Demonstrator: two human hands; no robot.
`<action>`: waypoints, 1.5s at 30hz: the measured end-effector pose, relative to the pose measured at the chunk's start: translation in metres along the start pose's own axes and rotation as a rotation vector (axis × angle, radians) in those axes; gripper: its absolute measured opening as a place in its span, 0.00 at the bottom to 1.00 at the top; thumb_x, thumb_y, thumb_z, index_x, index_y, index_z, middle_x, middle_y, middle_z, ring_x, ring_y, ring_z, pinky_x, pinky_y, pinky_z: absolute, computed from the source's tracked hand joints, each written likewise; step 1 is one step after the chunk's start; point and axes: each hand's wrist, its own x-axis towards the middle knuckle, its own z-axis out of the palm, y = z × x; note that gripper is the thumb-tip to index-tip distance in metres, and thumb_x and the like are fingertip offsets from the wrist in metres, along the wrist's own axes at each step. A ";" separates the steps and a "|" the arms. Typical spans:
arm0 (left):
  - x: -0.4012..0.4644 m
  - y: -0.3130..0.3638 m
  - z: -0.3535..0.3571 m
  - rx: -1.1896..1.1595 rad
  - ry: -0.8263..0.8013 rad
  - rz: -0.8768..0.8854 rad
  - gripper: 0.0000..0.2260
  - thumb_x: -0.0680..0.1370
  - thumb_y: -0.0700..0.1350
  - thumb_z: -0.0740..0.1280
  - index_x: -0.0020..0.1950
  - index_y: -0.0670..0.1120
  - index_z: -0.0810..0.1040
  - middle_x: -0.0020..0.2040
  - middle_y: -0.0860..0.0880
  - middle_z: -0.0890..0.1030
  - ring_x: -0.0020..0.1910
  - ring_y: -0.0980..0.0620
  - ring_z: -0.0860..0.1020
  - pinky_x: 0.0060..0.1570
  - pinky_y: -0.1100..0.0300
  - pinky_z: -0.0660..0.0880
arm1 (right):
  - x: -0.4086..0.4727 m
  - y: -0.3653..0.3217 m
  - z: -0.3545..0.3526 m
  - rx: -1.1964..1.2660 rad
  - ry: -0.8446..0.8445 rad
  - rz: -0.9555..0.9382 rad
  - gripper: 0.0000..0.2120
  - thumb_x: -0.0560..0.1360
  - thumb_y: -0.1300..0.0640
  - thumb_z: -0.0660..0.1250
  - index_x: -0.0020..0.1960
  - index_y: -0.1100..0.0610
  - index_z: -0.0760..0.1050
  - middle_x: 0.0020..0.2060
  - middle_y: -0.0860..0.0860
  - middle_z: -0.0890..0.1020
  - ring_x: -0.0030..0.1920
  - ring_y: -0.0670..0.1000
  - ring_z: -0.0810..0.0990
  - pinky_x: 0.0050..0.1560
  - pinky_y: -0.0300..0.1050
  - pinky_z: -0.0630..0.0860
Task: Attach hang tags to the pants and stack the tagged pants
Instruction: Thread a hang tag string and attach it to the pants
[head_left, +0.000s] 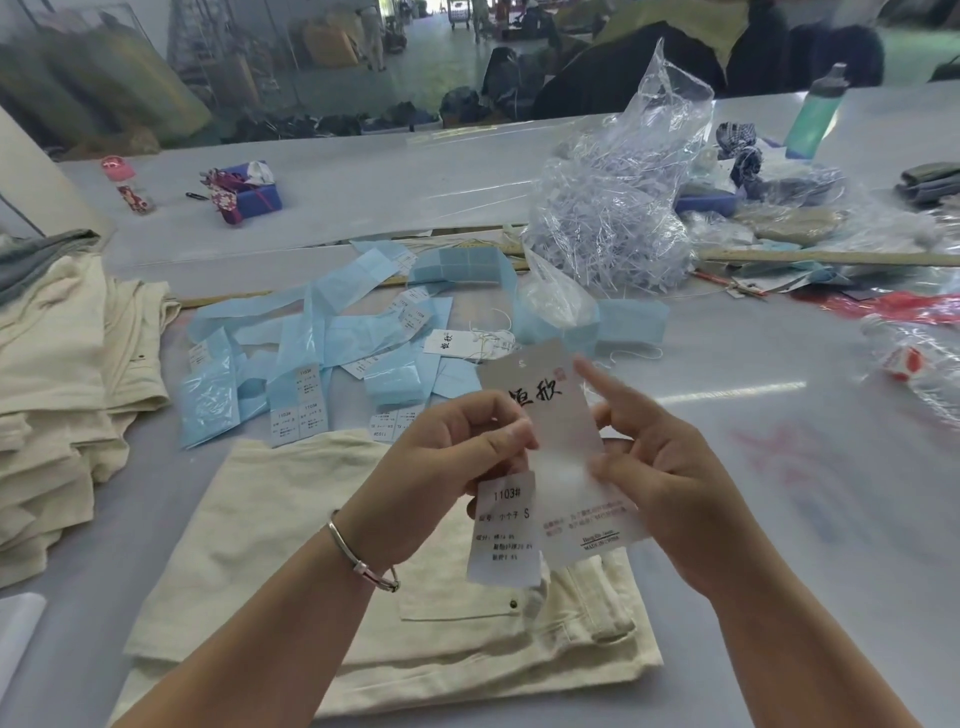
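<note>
Stack of folded cream cotton pants (57, 395), far left of the folded cream pants (322, 561) lying flat on the grey table (779, 519): presumably the tagged pile. Blue strips of backing paper with size stickers (311, 353) lay beyond the flat pants. Above those pants, the left hand (441, 467) pinched a small white size sticker (503, 530) beside a tall white card hang tag (561, 441), which the right hand (665, 483) held by its edge, index finger raised. A clear bag of plastic fastener loops (613, 218) stood beyond and right. To do this step well, the sticker should probably be squared to the tag before pressing, then smoothed flat.
</note>
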 end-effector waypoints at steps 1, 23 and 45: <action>0.001 0.001 -0.002 0.002 0.009 0.004 0.05 0.76 0.45 0.67 0.40 0.49 0.80 0.31 0.52 0.75 0.28 0.58 0.69 0.26 0.71 0.64 | 0.000 0.001 0.000 0.022 0.012 0.003 0.36 0.76 0.76 0.57 0.67 0.38 0.72 0.51 0.61 0.79 0.41 0.58 0.80 0.43 0.52 0.78; 0.007 0.025 -0.006 0.419 0.032 0.114 0.20 0.66 0.45 0.78 0.55 0.49 0.75 0.45 0.46 0.82 0.41 0.45 0.81 0.35 0.60 0.75 | -0.002 0.005 0.009 -0.005 -0.133 0.090 0.38 0.67 0.82 0.66 0.71 0.57 0.66 0.56 0.60 0.82 0.52 0.55 0.81 0.56 0.59 0.78; 0.006 0.010 0.009 0.777 0.318 0.117 0.49 0.59 0.69 0.74 0.75 0.61 0.56 0.67 0.56 0.70 0.67 0.61 0.69 0.62 0.63 0.70 | -0.008 0.008 0.013 0.313 0.035 -0.010 0.40 0.63 0.74 0.70 0.72 0.57 0.65 0.53 0.60 0.83 0.53 0.57 0.83 0.48 0.49 0.81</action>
